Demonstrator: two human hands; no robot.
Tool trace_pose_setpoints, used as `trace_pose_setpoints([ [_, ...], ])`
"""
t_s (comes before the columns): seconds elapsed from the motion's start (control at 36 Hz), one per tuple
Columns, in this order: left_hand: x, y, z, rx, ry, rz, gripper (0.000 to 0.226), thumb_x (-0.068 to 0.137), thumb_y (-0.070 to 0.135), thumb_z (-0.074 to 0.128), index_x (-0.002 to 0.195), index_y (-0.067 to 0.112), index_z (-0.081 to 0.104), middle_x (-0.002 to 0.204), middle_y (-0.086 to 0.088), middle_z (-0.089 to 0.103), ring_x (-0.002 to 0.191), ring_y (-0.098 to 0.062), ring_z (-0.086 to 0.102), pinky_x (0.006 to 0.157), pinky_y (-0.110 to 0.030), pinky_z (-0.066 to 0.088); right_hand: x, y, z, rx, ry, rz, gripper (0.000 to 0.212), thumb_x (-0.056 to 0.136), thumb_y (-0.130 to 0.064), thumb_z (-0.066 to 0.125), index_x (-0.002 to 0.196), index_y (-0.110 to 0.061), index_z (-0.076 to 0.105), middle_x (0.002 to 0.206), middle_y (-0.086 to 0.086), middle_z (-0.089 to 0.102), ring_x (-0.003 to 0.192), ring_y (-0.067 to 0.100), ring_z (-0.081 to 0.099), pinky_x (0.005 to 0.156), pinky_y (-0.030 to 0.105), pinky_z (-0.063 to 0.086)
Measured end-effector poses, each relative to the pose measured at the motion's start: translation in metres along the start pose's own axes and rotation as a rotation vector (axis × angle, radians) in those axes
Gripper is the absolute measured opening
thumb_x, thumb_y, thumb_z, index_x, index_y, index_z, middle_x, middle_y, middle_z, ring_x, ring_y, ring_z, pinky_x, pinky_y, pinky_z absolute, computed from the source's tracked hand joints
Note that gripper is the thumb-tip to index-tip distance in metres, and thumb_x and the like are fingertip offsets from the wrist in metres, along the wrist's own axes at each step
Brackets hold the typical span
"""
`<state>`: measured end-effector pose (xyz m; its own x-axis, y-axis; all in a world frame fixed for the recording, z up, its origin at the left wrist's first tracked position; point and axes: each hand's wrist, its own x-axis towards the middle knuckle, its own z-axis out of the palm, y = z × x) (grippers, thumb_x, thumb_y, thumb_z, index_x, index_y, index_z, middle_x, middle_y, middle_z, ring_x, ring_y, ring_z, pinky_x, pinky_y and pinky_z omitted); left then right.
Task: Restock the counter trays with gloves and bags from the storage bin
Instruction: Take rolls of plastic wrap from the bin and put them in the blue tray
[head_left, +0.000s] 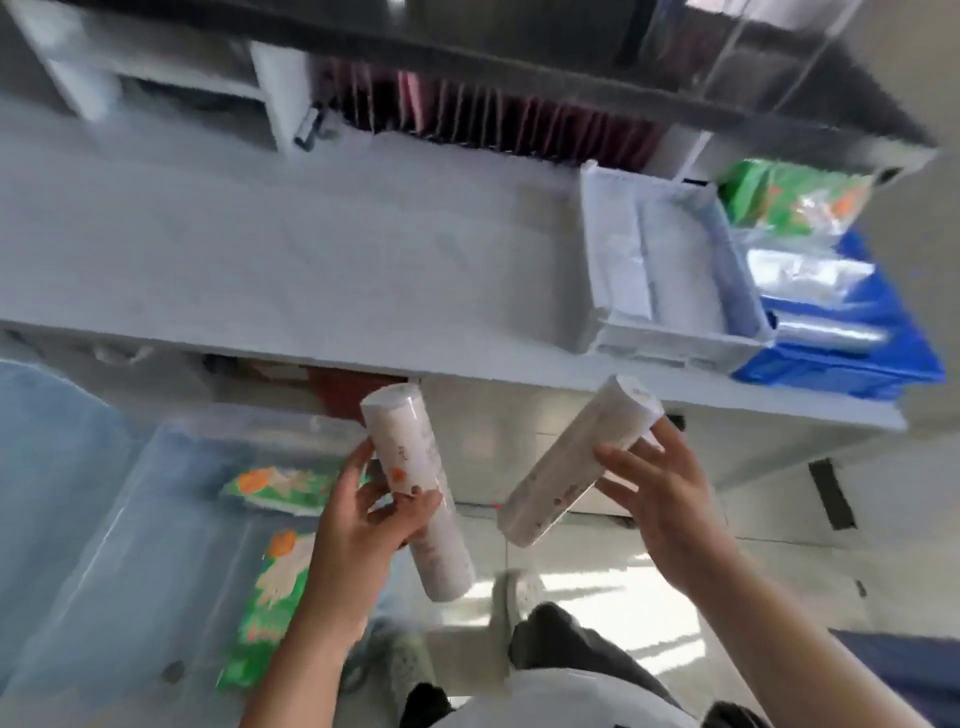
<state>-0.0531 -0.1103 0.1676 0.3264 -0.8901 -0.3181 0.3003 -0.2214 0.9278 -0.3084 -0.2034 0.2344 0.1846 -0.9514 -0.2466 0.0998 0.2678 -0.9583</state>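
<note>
Both hands raised in front of the counter edge, each holding one white roll of bags.

Left hand (358, 519): fingers and thumb wrapped round the middle of the left roll (415, 488). Roll stands nearly upright, top end leaning slightly left, lower end hanging below the hand.

Right hand (660, 499): fingers spread along the right roll (579, 460), gripping it from the right side. Roll tilted, far end up and to the right, near end down and to the left. The two rolls are apart, not touching.

Counter (311, 249): pale grey, runs left to right across the middle of the view. At its right end a white tray (670, 338) holds flat folded white packs. Just right of it, touching, a blue tray (852, 374) holds clear-wrapped rolls and, at its far end, a green packet (795, 195).

Storage bin (124, 519): clear plastic, on the floor at lower left, below the counter. Inside lie two green-and-white glove packets (280, 597), one nearer and one farther. Print on packets and rolls is blurred; probably a hand motif on the packets, not readable.

Frame is motion-blurred throughout.
</note>
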Motion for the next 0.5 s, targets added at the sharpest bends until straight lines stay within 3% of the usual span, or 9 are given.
trace_pose_setpoints([
  [0.11, 0.008, 0.004, 0.073, 0.078, -0.141, 0.023, 0.078, 0.063, 0.018, 0.090, 0.130, 0.034, 0.055, 0.109, -0.016, 0.070, 0.088, -0.018, 0.072, 0.065, -0.027, 0.057, -0.020, -0.024, -0.062, 0.052, 0.159, -0.124, 0.053, 0.065, -0.026, 0.085, 0.115, -0.028, 0.069, 0.110, 0.007, 0.073, 0.104, 0.025, 0.070, 0.084, 0.035, 0.059],
  [0.19, 0.012, 0.008, 0.127, 0.130, -0.171, 0.037, 0.075, 0.062, 0.029, 0.086, 0.129, 0.041, 0.055, 0.108, -0.003, 0.071, 0.086, -0.011, 0.074, 0.062, -0.025, 0.057, -0.030, -0.038, -0.111, 0.089, 0.261, -0.180, 0.045, 0.070, -0.020, 0.078, 0.113, -0.030, 0.071, 0.108, 0.006, 0.074, 0.104, 0.025, 0.069, 0.085, 0.038, 0.056],
  [0.28, 0.016, 0.011, 0.178, 0.181, -0.218, 0.037, 0.075, 0.061, 0.038, 0.086, 0.128, 0.048, 0.053, 0.107, 0.012, 0.071, 0.090, -0.008, 0.073, 0.070, -0.029, 0.056, -0.036, -0.051, -0.163, 0.098, 0.336, -0.216, 0.042, 0.070, -0.020, 0.075, 0.111, -0.029, 0.072, 0.104, 0.008, 0.074, 0.100, 0.023, 0.070, 0.084, 0.039, 0.052],
  [0.36, 0.018, 0.012, 0.230, 0.212, -0.256, 0.028, 0.074, 0.061, 0.036, 0.086, 0.128, 0.048, 0.055, 0.107, 0.010, 0.072, 0.092, -0.011, 0.073, 0.074, -0.034, 0.056, -0.040, -0.063, -0.218, 0.076, 0.380, -0.253, 0.046, 0.070, -0.017, 0.075, 0.114, -0.029, 0.071, 0.107, 0.010, 0.073, 0.103, 0.026, 0.069, 0.089, 0.042, 0.051],
  [0.5, 0.024, 0.008, 0.312, 0.232, -0.289, 0.058, 0.069, 0.064, 0.032, 0.085, 0.126, 0.048, 0.057, 0.109, 0.005, 0.072, 0.094, -0.015, 0.073, 0.068, -0.029, 0.058, -0.040, -0.073, -0.309, -0.048, 0.397, -0.280, 0.048, 0.072, -0.021, 0.076, 0.118, -0.032, 0.068, 0.112, 0.001, 0.072, 0.107, 0.021, 0.066, 0.088, 0.041, 0.050],
])
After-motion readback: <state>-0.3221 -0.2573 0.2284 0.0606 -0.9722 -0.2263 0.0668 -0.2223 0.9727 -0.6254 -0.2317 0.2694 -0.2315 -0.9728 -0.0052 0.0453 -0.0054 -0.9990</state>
